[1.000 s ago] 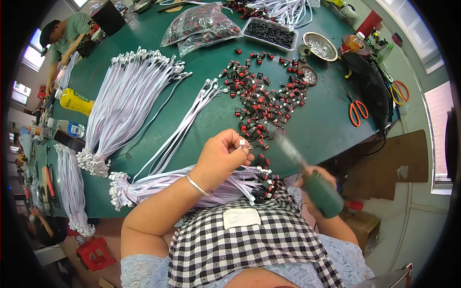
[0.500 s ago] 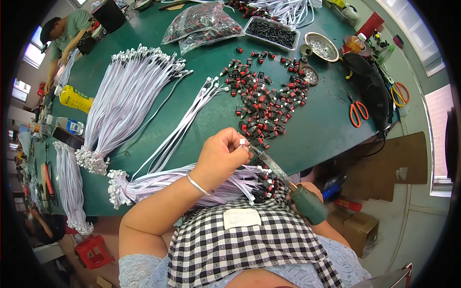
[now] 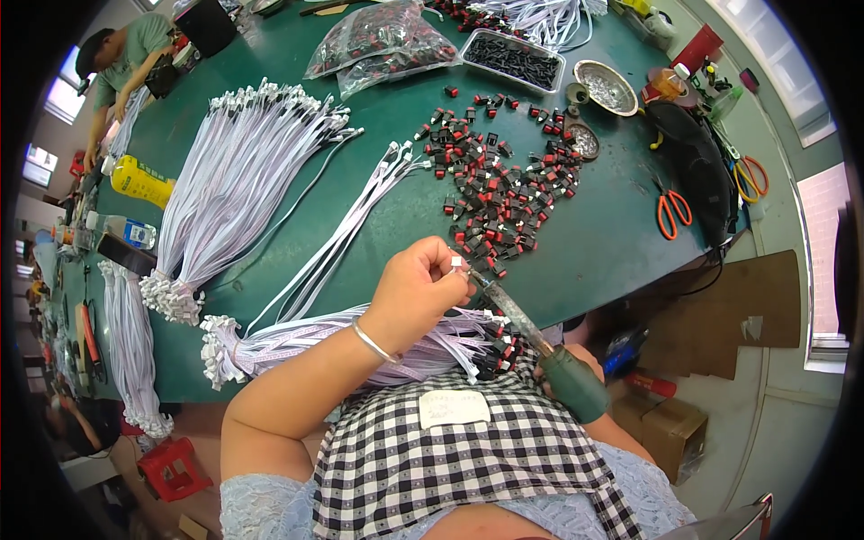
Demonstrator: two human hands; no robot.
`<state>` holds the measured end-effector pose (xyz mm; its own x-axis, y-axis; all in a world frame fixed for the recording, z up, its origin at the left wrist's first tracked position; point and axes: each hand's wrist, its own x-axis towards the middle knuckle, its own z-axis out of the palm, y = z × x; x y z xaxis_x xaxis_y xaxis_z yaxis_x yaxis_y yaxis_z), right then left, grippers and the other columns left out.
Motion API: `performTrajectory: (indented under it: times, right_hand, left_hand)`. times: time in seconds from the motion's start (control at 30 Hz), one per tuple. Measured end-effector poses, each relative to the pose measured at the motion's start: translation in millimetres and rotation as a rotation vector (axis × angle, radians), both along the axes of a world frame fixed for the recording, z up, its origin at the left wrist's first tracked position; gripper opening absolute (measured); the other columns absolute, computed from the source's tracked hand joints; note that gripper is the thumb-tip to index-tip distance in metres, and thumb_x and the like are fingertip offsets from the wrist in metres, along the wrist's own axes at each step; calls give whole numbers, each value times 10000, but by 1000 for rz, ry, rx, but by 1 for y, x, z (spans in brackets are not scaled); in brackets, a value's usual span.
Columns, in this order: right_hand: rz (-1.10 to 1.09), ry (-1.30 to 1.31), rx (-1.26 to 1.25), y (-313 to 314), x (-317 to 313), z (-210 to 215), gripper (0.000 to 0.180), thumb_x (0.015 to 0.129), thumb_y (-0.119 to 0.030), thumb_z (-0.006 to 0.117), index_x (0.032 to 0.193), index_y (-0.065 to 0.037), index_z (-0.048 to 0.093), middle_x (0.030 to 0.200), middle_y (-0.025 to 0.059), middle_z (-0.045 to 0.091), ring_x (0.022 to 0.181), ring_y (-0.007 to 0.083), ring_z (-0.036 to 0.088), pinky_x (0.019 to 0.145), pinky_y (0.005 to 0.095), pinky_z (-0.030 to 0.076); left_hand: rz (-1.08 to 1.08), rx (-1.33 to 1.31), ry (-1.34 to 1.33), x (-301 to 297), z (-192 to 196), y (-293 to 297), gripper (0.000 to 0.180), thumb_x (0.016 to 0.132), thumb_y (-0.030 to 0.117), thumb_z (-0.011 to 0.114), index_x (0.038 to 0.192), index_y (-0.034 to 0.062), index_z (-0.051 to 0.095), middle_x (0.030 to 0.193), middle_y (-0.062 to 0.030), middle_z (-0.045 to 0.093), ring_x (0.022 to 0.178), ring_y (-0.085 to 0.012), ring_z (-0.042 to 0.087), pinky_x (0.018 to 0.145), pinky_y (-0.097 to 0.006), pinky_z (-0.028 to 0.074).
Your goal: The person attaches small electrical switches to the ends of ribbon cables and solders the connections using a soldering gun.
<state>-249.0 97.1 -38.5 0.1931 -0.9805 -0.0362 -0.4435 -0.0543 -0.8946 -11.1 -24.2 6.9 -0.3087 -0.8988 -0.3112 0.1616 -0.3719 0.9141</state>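
Pinched between the thumb and fingers of my left hand (image 3: 416, 286) is a small white connector (image 3: 455, 262). My right hand (image 3: 585, 356) is closed round the green handle of a soldering iron (image 3: 513, 310), mostly hidden behind that handle. The iron's tip reaches up to the fingertips of my left hand, beside the connector; whether they touch cannot be made out. Below my left wrist lies a bundle of white flat cables (image 3: 297, 347) with black and red ends at its right. Just beyond my fingers spreads a heap of small black and red rocker switches (image 3: 495, 193).
Loose white cables (image 3: 346, 220) and a large cable bundle (image 3: 243, 171) lie to the left. Farther back are a plastic bag of switches (image 3: 378, 45), a tray of black parts (image 3: 511, 63) and a metal dish (image 3: 607, 87). Orange scissors (image 3: 671, 214) lie right. Another person (image 3: 130, 58) works far left.
Hardly anything differs. The soldering iron and its handle have shifted very slightly; my left hand keeps its pinch on the connector.
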Motion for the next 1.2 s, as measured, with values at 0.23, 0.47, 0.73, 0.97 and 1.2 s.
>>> performTrajectory:
  times: [0.23, 0.47, 0.73, 0.97, 1.2]
  right_hand:
    - [-225, -881, 69, -32, 6, 30, 220, 798, -73, 601, 986, 7, 520, 845, 73, 613, 759, 133, 598, 699, 253, 471]
    - [-219, -687, 23, -89, 62, 41, 341, 720, -39, 679, 1024, -15, 527, 910, 55, 589, 762, 123, 571, 688, 271, 473]
    - [-134, -470, 36, -93, 67, 53, 353, 716, -16, 652, 1033, -26, 495, 853, 30, 571, 710, 76, 544, 577, 225, 456]
    - [-133, -495, 138, -92, 61, 50, 386, 731, -13, 642, 1071, -32, 460, 821, 11, 568, 683, 61, 534, 578, 215, 451]
    - [-144, -557, 78, -87, 67, 45, 311, 721, -13, 644, 1008, -48, 531, 880, 14, 549, 762, 67, 530, 639, 231, 441]
  left_hand:
    - [-63, 34, 17, 3, 6, 1, 105, 800, -3, 524, 760, 49, 442, 889, -78, 512, 752, -156, 564, 649, -268, 483]
    - [-103, 10, 59, 6, 10, 8, 94, 800, 8, 544, 776, 46, 461, 865, -63, 541, 718, -145, 581, 623, -254, 481]
    - [-210, 30, -101, 13, 20, 7, 118, 774, 15, 591, 842, 28, 496, 756, -17, 542, 621, -68, 534, 551, -206, 441]
    - [-247, 25, -190, 19, 28, 5, 172, 761, 1, 615, 888, 24, 500, 717, 12, 506, 603, -41, 476, 517, -176, 376]
    - [-196, -51, -107, 13, 14, 4, 105, 771, 50, 626, 833, 14, 550, 659, 57, 476, 570, -13, 404, 511, -165, 335]
